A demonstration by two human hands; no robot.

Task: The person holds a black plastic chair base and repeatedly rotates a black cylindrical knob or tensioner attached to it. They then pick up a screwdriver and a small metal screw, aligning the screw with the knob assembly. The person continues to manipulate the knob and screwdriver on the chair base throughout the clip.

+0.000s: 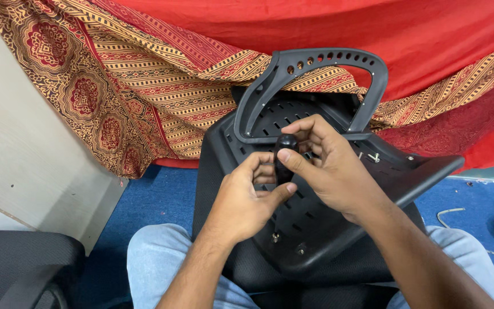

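Observation:
A black plastic chair seat base (315, 229) with slots and screws lies on my lap, underside up. A grey curved armrest frame (373, 86) with a row of holes stands on it at the far side. Both hands meet over the middle of the base. My right hand (330, 171) wraps its fingers round the top of a black tool handle (286, 150) held upright. My left hand (246, 200) pinches the lower part of the same handle with thumb and fingers. The tool's tip is hidden behind my fingers.
A red and patterned cloth (161, 74) hangs behind the seat. A pale panel (24, 154) stands at left, a black chair cushion (18, 263) at lower left. Blue carpet (155, 200) lies beneath, with a wire (450, 217) on it at right.

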